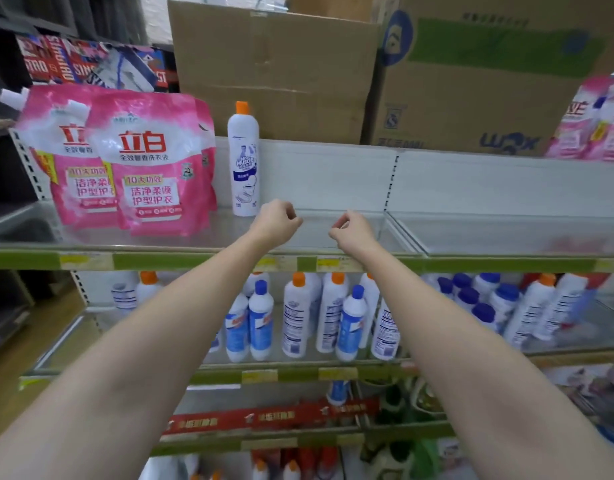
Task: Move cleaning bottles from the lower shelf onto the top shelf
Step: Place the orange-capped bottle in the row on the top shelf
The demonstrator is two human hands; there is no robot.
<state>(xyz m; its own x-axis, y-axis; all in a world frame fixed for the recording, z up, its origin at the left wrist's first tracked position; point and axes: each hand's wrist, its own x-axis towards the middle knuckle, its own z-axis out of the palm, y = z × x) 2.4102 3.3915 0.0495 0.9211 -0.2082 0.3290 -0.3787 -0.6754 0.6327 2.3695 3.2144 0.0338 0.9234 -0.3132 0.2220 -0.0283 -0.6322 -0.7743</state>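
One white cleaning bottle with an orange cap (pixel 243 161) stands upright on the top shelf (pixel 194 261), beside the pink pouches. My left hand (pixel 276 221) hovers just right of its base with loosely curled fingers, holding nothing. My right hand (pixel 350 230) is level with it, a little to the right, fingers also curled and holding nothing. On the lower shelf (pixel 298 374) stand several white bottles with orange caps (pixel 296 315) and blue caps (pixel 260 320), partly hidden behind my forearms.
Pink detergent pouches (pixel 149 164) fill the top shelf's left end. Cardboard boxes (pixel 274 71) sit above and behind the shelf. A clear divider (pixel 402 233) splits the top shelf; more pink packs (pixel 596 123) stand far right. Blue-lidded jars (pixel 485 303) crowd the lower shelf's right.
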